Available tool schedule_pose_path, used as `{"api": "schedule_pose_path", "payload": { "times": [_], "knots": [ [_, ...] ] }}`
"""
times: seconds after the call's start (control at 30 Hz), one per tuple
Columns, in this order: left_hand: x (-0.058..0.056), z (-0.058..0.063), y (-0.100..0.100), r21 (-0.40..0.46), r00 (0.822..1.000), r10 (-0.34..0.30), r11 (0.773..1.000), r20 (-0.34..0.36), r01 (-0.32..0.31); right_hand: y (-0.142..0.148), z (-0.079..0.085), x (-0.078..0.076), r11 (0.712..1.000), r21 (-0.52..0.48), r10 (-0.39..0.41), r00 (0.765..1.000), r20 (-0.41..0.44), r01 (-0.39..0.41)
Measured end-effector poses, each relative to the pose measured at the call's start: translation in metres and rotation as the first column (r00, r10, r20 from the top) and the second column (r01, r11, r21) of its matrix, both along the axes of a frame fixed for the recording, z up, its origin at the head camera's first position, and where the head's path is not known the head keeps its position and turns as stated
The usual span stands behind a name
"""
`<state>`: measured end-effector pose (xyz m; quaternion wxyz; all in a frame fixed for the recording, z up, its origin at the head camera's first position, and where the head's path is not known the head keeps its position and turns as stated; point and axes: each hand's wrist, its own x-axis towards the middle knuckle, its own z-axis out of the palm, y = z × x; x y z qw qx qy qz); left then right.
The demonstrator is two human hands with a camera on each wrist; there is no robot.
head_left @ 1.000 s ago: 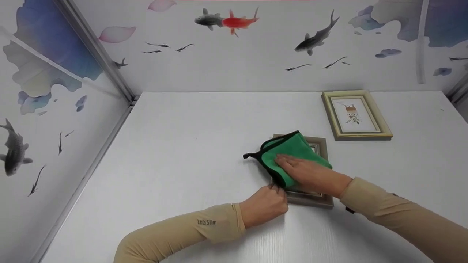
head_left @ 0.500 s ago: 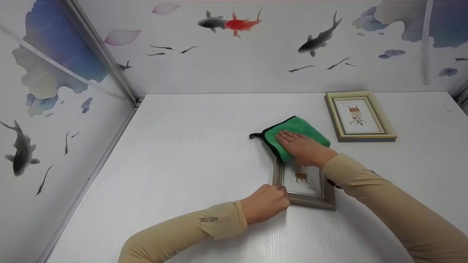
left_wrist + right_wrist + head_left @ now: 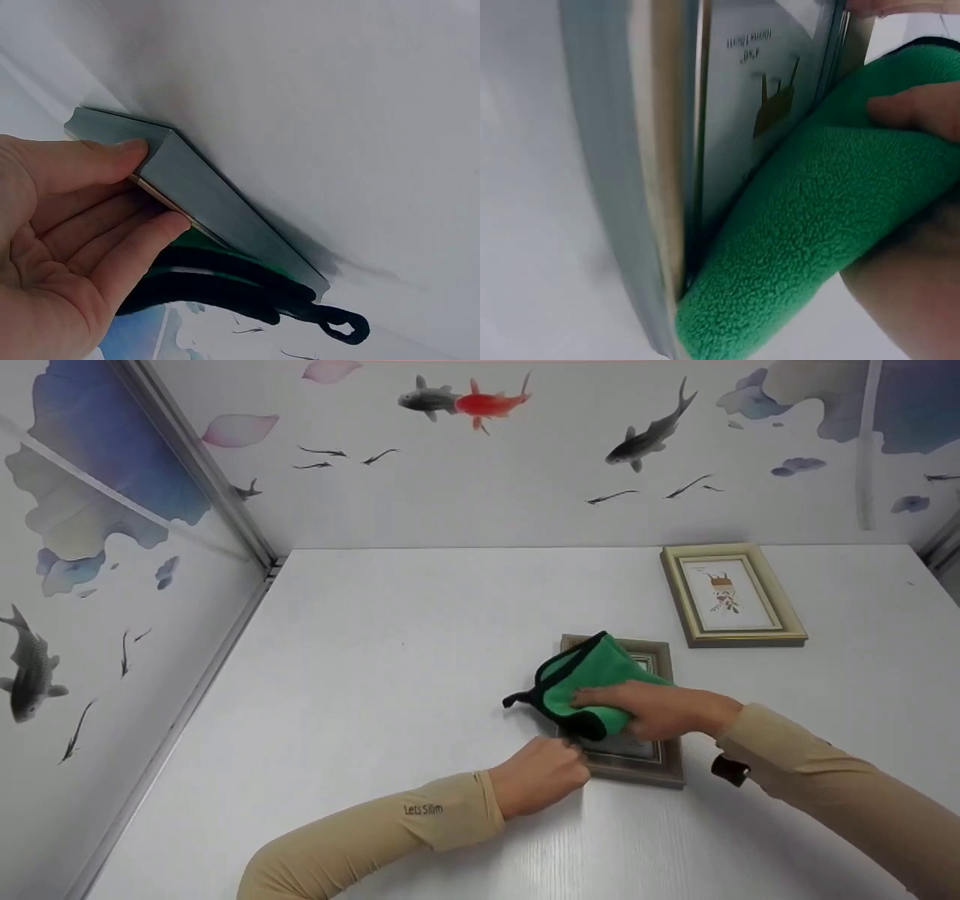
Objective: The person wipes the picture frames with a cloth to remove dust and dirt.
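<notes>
A brownish-grey picture frame (image 3: 637,775) lies flat on the white table, partly covered by a green cloth (image 3: 611,660) with black edging and a black loop. My left hand (image 3: 538,776) pinches the frame's near left corner; in the left wrist view the thumb lies on the frame's side (image 3: 202,191) and the fingers on its face. My right hand (image 3: 660,709) grips the folded cloth over the middle of the frame. In the right wrist view the cloth (image 3: 802,217) lies across the glass, beside a printed picture of a small stool-like shape (image 3: 774,109).
A second, gold-coloured picture frame (image 3: 787,626) lies at the back right of the table (image 3: 375,660). Wall panels (image 3: 525,480) printed with fish and leaves stand behind and at the left.
The cloth and right hand went to the frame's far end, then came back toward the near end. The right fingers, flat before, now curl on the cloth. The left hand stays at the corner.
</notes>
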<state>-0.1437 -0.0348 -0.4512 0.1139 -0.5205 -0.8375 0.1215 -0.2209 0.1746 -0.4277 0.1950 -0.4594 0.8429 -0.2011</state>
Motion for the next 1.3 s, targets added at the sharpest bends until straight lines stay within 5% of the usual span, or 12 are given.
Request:
{"api": "schedule_pose_path", "payload": {
  "times": [0.13, 0.33, 0.6, 0.93, 1.13, 1.3],
  "knots": [
    [0.000, 0.000, -0.001, 0.008, 1.000, 0.001, 1.000, 0.013, -0.001, -0.002, 0.003, 0.008, 0.999, 0.052, 0.000, 1.000, -0.016, 0.001],
    [-0.001, 0.001, -0.004, 0.043, 1.000, 0.019, 0.999, 0.025, -0.020, -0.016, 0.009, 0.005, 0.989, 0.141, -0.005, 0.979, -0.205, 0.035],
    [-0.004, 0.002, -0.003, 0.066, 0.996, 0.033, 0.997, 0.089, -0.038, -0.041, 0.007, -0.031, 0.955, 0.228, -0.104, 0.935, -0.340, 0.189],
    [-0.010, 0.005, -0.006, 0.047, 0.988, 0.036, 0.998, 0.150, -0.044, -0.030, -0.002, -0.072, 0.912, 0.195, -0.297, 0.908, -0.297, 0.361],
    [-0.014, 0.006, -0.008, 0.046, 0.983, 0.053, 0.997, 0.176, -0.062, -0.035, -0.004, -0.074, 0.952, 0.167, -0.197, 0.932, -0.305, 0.256],
    [-0.014, 0.007, -0.009, 0.041, 0.979, 0.082, 0.995, 0.184, -0.091, -0.049, 0.004, -0.060, 0.972, 0.179, -0.103, 0.959, -0.265, 0.154]
  ]
}}
